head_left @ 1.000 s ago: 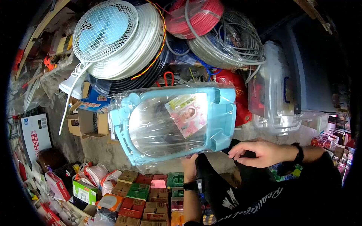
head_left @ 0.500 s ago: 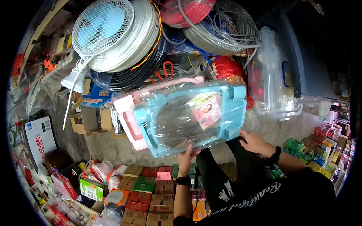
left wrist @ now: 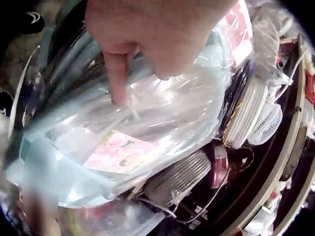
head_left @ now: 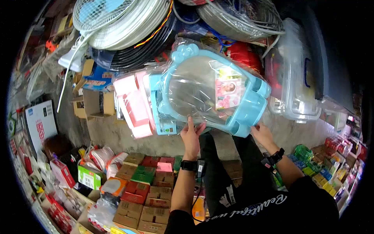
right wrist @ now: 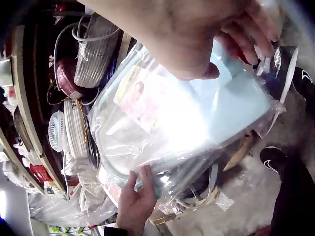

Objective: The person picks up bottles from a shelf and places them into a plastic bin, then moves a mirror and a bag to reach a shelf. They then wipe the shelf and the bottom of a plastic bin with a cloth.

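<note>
A light-blue plastic-framed mirror in clear wrap, with a picture card inside, is tilted over another blue frame and a pink one. My left hand grips its lower edge, index finger extended over the wrap. At its lower right corner my right hand pinches the edge. The left wrist view shows the left hand pressing the wrapped mirror. In the right wrist view the right hand is curled at the blue corner, the left hand at the far edge.
Wire coils and a fan lie behind on the left. Clear storage boxes stand at the right. Cardboard boxes are stacked in front on the left, and packaged goods line the right side.
The blue mirror has turned and shifted up and right, uncovering another blue frame below it and the pink one. My right hand has come to its corner; the left keeps hold of the lower edge.
</note>
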